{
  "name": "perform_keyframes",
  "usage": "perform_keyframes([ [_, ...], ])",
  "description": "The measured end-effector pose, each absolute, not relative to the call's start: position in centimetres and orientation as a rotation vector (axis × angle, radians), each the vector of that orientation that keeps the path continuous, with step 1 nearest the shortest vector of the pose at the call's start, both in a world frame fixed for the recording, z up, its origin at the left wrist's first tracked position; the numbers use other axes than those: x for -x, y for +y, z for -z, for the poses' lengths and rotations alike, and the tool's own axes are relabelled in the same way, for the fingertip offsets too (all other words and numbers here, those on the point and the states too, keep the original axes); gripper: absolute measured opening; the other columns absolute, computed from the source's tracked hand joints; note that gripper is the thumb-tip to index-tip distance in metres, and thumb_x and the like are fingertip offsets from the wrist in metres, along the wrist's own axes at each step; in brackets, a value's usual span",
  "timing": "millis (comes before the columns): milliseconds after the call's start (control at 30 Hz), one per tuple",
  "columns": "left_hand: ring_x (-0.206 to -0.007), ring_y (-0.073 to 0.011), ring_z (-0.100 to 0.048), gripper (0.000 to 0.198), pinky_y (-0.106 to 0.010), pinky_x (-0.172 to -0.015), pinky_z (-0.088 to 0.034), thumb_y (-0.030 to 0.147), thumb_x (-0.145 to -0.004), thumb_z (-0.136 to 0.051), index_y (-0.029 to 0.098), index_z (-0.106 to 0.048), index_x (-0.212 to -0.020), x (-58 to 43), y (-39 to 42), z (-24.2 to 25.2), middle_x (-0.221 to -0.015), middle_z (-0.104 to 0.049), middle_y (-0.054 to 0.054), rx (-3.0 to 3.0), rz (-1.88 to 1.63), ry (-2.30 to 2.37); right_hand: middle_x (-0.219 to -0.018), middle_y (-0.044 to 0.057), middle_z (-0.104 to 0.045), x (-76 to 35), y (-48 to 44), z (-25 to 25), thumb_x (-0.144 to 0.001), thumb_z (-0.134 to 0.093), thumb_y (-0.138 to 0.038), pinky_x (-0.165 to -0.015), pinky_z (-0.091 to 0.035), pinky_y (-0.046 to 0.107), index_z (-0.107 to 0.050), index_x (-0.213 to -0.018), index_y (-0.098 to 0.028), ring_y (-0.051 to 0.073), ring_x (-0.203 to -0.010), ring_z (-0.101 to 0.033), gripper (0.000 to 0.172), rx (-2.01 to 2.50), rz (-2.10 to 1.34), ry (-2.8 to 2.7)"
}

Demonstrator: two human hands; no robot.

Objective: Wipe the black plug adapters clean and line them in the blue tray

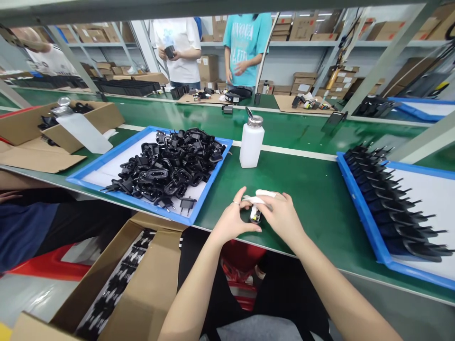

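Note:
Near the front edge of the green bench, my left hand (232, 219) is closed round a small black plug part with its inner components showing (255, 215). My right hand (282, 213) pinches a white cloth (265, 195) over the top of that part. Some of the cloth also lies by my left fingertips. Just beyond my hands a white dispenser bottle (251, 144) with a metal cap stands upright, its lid raised. To the left, a blue-rimmed tray (209, 189) carries a heap of black plug housings (170, 161).
At right, another blue-rimmed tray (359, 208) holds a row of black plug parts (394, 208). A second bottle (83, 130) leans by an open carton (97, 123) at left. Below the bench edge sits a long carton (149, 265) of parts. People stand across the bench.

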State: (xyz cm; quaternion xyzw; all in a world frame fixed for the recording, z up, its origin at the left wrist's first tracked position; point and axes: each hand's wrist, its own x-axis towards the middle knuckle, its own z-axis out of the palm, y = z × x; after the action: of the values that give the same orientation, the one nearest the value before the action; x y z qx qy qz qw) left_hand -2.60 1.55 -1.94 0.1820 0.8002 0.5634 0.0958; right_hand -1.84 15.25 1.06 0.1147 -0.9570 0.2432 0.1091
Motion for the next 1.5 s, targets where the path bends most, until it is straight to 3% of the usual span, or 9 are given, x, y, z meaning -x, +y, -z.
perform_keyframes([
  [133,-0.082,-0.0156,-0.054,0.108,-0.028,-0.078,-0.038,0.026,-0.047,-0.07,0.014,0.0,-0.128,2.3,1.7,1.5,-0.081,-0.06,0.0,-0.463,-1.695,2.342,-0.098,0.007,-0.06,0.0,14.8,0.1,-0.075,-0.04,-0.024,-0.084,-0.027,0.053,-0.062,-0.083,-0.024,0.025,-0.097,-0.049,0.023,-0.319,-0.87,-2.722],
  [367,-0.069,-0.0151,-0.055,0.104,-0.024,-0.061,-0.042,0.028,-0.049,-0.069,0.019,-0.002,-0.128,2.0,1.7,0.8,-0.077,-0.06,0.002,-0.391,-1.603,2.386,-0.099,0.004,-0.059,-1.7,15.6,2.4,-0.074,-0.04,-0.023,-0.087,-0.021,0.058,-0.061,-0.087,-0.03,0.025,-0.106,-0.043,0.025,-0.374,-1.037,-2.634],
  [633,-0.087,-0.0172,-0.053,0.098,-0.025,-0.076,-0.039,0.029,-0.052,-0.067,0.015,-0.006,-0.128,2.3,1.9,1.2,-0.1,-0.058,-0.004,-0.549,-1.658,2.319,-0.087,0.003,-0.064,-2.0,18.5,1.9,-0.077,-0.039,-0.02,-0.09,-0.015,0.056,-0.062,-0.087,-0.029,0.024,-0.109,-0.04,0.027,-0.79,-0.765,-2.563],
  [767,-0.091,-0.0183,-0.052,0.098,-0.029,-0.082,-0.037,0.026,-0.048,-0.069,0.015,-0.012,-0.127,2.4,1.3,1.1,-0.104,-0.056,-0.006,-0.552,-1.59,2.327,-0.082,0.003,-0.065,-1.3,20.4,1.6,-0.073,-0.043,-0.022,-0.088,-0.012,0.06,-0.064,-0.079,-0.03,0.027,-0.105,-0.044,0.022,-0.629,-0.691,-2.712],
  [900,-0.103,-0.0181,-0.046,0.088,-0.03,-0.091,-0.03,0.021,-0.053,-0.065,0.018,-0.017,-0.126,2.5,0.7,1.0,-0.11,-0.053,-0.005,-0.652,-1.55,2.273,-0.088,0.003,-0.064,-0.9,22.5,1.0,-0.07,-0.047,-0.029,-0.087,-0.027,0.051,-0.064,-0.074,-0.026,0.026,-0.093,-0.053,0.018,-0.067,-0.985,-2.736],
  [1067,-0.103,-0.014,-0.045,0.069,-0.028,-0.088,-0.034,0.007,-0.063,-0.044,0.019,-0.017,-0.126,2.4,0.6,1.6,-0.118,-0.046,-0.006,-0.749,-1.581,2.32,-0.079,0.007,-0.063,0.1,24.7,-0.8,-0.064,-0.048,-0.043,-0.063,-0.046,0.036,-0.06,-0.083,-0.017,0.024,-0.073,-0.058,0.034,0.455,-1.512,-2.495],
  [1300,-0.112,-0.0205,-0.035,0.043,-0.035,-0.095,-0.028,0.015,-0.068,-0.044,0.015,-0.042,-0.111,1.1,-5.4,0.3,-0.118,-0.042,-0.01,-0.277,-1.104,3.438,-0.108,0.015,-0.051,1.2,24.7,-0.5,-0.064,-0.045,-0.041,-0.077,-0.038,0.045,-0.041,-0.112,-0.011,0.03,-0.098,-0.046,0.057,0.503,-0.734,-2.635],
  [1400,-0.103,-0.0252,-0.043,0.038,-0.037,-0.089,-0.033,0.025,-0.067,-0.05,0.012,-0.05,-0.103,1.4,-8.3,-0.4,-0.108,-0.05,-0.011,0.159,-0.73,3.474,-0.104,0.014,-0.053,1.1,24.4,0.0,-0.066,-0.042,-0.043,-0.069,-0.042,0.041,-0.044,-0.109,-0.013,0.028,-0.087,-0.052,0.052,0.44,-0.779,-2.709],
  [1500,-0.095,-0.0224,-0.049,0.036,-0.032,-0.082,-0.038,0.026,-0.066,-0.052,0.014,-0.053,-0.099,1.6,-9.2,-0.7,-0.104,-0.052,-0.008,0.161,-0.564,3.366,-0.097,0.012,-0.056,0.9,24.2,0.3,-0.066,-0.041,-0.045,-0.062,-0.042,0.039,-0.05,-0.103,-0.015,0.026,-0.075,-0.054,0.049,0.383,-0.765,-2.747],
])
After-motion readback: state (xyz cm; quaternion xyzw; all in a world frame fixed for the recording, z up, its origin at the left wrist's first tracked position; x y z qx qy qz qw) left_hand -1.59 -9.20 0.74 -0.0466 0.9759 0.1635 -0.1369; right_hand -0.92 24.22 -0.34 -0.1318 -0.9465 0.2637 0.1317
